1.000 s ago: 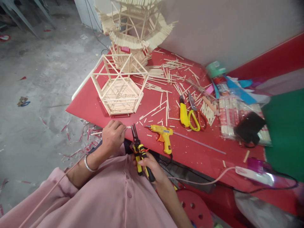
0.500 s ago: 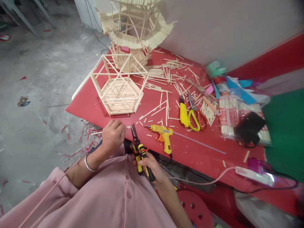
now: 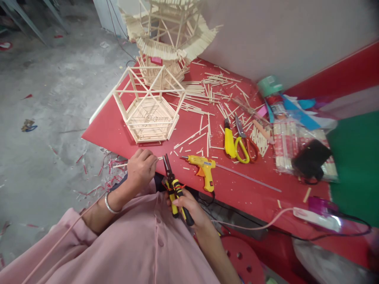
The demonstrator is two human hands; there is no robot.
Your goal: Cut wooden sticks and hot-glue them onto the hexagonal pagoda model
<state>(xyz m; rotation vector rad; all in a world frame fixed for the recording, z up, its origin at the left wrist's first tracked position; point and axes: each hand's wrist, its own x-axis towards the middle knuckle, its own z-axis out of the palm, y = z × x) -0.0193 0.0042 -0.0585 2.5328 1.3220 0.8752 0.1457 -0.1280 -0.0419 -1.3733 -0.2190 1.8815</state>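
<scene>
Closed around a thin wooden stick (image 3: 120,166) is my left hand (image 3: 142,167), just off the table's near edge. The stick's short tip pokes out past my fingers toward the pliers' jaws. My right hand (image 3: 186,205) grips the yellow-and-black handles of the pliers (image 3: 170,177), whose jaws point away from me beside the stick's tip. Whether the jaws touch the stick I cannot tell. Beyond my left hand stands a hexagonal stick frame (image 3: 151,114) with a slatted floor. A yellow glue gun (image 3: 204,165) lies right of the pliers.
A tiered stick tower (image 3: 171,43) stands at the back of the red table (image 3: 103,126). Loose sticks (image 3: 192,90) are scattered beside it. Yellow-handled scissors (image 3: 242,148), a yellow cutter (image 3: 228,142) and packed sticks (image 3: 284,146) lie rightward. A pink cable (image 3: 254,228) crosses the near edge.
The pliers' jaws have come closer together at the stick's tip. Both hands stay in nearly the same place.
</scene>
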